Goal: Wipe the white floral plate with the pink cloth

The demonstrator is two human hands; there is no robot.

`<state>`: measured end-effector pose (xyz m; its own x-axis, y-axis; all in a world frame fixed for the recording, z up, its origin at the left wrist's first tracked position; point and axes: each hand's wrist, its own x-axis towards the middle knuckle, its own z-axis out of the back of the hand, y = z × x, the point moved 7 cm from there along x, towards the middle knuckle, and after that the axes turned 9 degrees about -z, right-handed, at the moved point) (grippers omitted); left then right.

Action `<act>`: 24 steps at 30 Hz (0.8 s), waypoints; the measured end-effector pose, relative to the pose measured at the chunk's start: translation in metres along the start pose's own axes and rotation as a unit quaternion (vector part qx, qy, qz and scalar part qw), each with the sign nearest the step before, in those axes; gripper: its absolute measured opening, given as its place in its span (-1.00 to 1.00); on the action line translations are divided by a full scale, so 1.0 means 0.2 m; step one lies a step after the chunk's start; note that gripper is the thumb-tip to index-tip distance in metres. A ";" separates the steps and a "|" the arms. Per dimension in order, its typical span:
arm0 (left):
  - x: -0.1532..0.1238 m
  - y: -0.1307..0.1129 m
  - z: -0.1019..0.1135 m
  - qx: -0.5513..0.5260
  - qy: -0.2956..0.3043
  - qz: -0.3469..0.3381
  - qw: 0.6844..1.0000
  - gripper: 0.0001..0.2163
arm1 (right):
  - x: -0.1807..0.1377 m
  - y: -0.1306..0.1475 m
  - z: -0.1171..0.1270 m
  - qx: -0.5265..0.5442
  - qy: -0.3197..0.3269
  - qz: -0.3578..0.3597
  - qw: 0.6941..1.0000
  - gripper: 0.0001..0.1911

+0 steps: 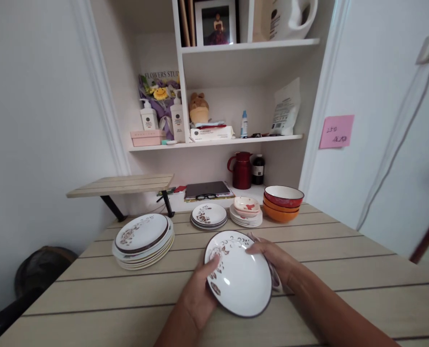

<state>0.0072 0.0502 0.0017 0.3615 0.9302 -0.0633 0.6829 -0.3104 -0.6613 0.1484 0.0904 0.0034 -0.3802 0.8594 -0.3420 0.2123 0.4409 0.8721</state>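
A white plate [241,277] with a dark rim and a brown flower print is held tilted above the wooden table. My left hand [201,284] grips its left edge, thumb on top over the print. On the upper right edge, my right hand [272,255] has its thumb on the plate's face, and its other fingers are hidden behind. A crumpled patterned cloth [276,279] shows between that hand and the plate's underside. To the left stands a stack of large plates [142,236]. Behind the held plate is a stack of smaller flowered plates [209,215].
Small dishes on saucers [246,212] stand beside red and orange stacked bowls [282,202] at the back right. A raised wooden stand [120,184] is at back left. Behind are a laptop [207,189], glasses [206,196], a red jug [241,171] and a dark bottle [258,168].
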 end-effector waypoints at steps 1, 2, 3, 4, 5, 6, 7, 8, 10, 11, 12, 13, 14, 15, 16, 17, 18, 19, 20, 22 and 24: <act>0.00 0.00 -0.01 0.004 0.002 -0.001 1.000 -0.52 | 0.00 -0.01 0.00 -0.007 -0.008 -0.004 1.000 -0.41; 0.00 0.01 -0.01 0.009 -0.001 -0.006 1.000 -0.52 | 0.00 -0.01 0.01 -0.017 -0.021 -0.004 1.000 -0.42; 0.00 0.01 0.00 0.013 -0.008 -0.012 1.000 -0.52 | 0.00 -0.01 0.02 -0.033 -0.038 -0.001 0.999 -0.42; 0.01 0.01 0.01 0.017 -0.018 -0.020 1.000 -0.52 | 0.00 0.00 0.02 -0.059 -0.062 0.011 0.996 -0.45; 0.01 0.00 0.03 0.020 -0.027 -0.027 0.999 -0.53 | -0.01 0.03 0.04 -0.097 -0.095 0.038 0.990 -0.49; 0.02 0.00 0.04 0.021 -0.035 -0.035 0.999 -0.54 | -0.02 0.06 0.06 -0.149 -0.141 0.076 0.976 -0.54; 0.03 0.00 0.05 0.021 -0.043 -0.044 0.998 -0.54 | -0.04 0.11 0.08 -0.206 -0.198 0.120 0.951 -0.59; 0.03 -0.01 0.06 0.020 -0.050 -0.050 0.997 -0.54 | -0.07 0.16 0.11 -0.257 -0.260 0.161 0.917 -0.61; 0.04 -0.01 0.08 0.018 -0.072 -0.050 0.996 -0.52 | -0.14 0.25 0.17 -0.297 -0.362 0.216 0.857 -0.61; 0.03 -0.01 0.09 0.017 -0.085 -0.044 0.995 -0.52 | -0.16 0.27 0.21 -0.277 -0.392 0.226 0.848 -0.59; 0.03 -0.01 0.09 0.015 -0.097 -0.039 0.994 -0.51 | -0.18 0.28 0.24 -0.233 -0.407 0.234 0.852 -0.58; 0.03 0.00 0.09 0.012 -0.107 -0.034 0.994 -0.51 | -0.19 0.29 0.26 -0.177 -0.404 0.249 0.862 -0.58; 0.02 0.00 0.09 0.010 -0.112 -0.030 0.993 -0.51 | -0.20 0.29 0.26 -0.119 -0.387 0.271 0.874 -0.58; 0.02 0.00 0.09 0.009 -0.113 -0.027 0.993 -0.51 | -0.20 0.29 0.24 -0.065 -0.359 0.296 0.883 -0.58; 0.02 0.00 0.09 0.008 -0.112 -0.024 0.993 -0.51 | -0.20 0.29 0.21 -0.025 -0.323 0.317 0.891 -0.58; 0.02 0.01 0.09 0.007 -0.108 -0.022 0.994 -0.52 | -0.20 0.29 0.17 -0.002 -0.281 0.329 0.902 -0.56; 0.03 0.01 0.09 0.005 -0.102 -0.020 0.995 -0.52 | -0.19 0.28 0.11 -0.003 -0.236 0.327 0.915 -0.54; 0.03 0.01 0.08 0.000 -0.095 -0.022 0.995 -0.52 | -0.18 0.27 0.04 -0.030 -0.191 0.315 0.929 -0.53; 0.03 0.01 0.08 -0.007 -0.088 -0.028 0.996 -0.52 | -0.17 0.25 -0.03 -0.090 -0.150 0.297 0.939 -0.51; 0.04 0.00 0.06 -0.024 -0.074 -0.044 0.996 -0.53 | -0.15 0.21 -0.15 -0.273 -0.110 0.278 0.915 -0.51; 0.04 0.00 0.04 -0.037 -0.063 -0.046 0.996 -0.54 | -0.15 0.18 -0.21 -0.461 -0.142 0.282 0.829 -0.53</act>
<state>0.0053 0.0586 -0.0051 0.2149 0.9714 -0.1013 0.7568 -0.2312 -0.6114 0.1304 0.0692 0.0602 -0.1988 0.9456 0.2575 -0.5437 -0.3250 0.7738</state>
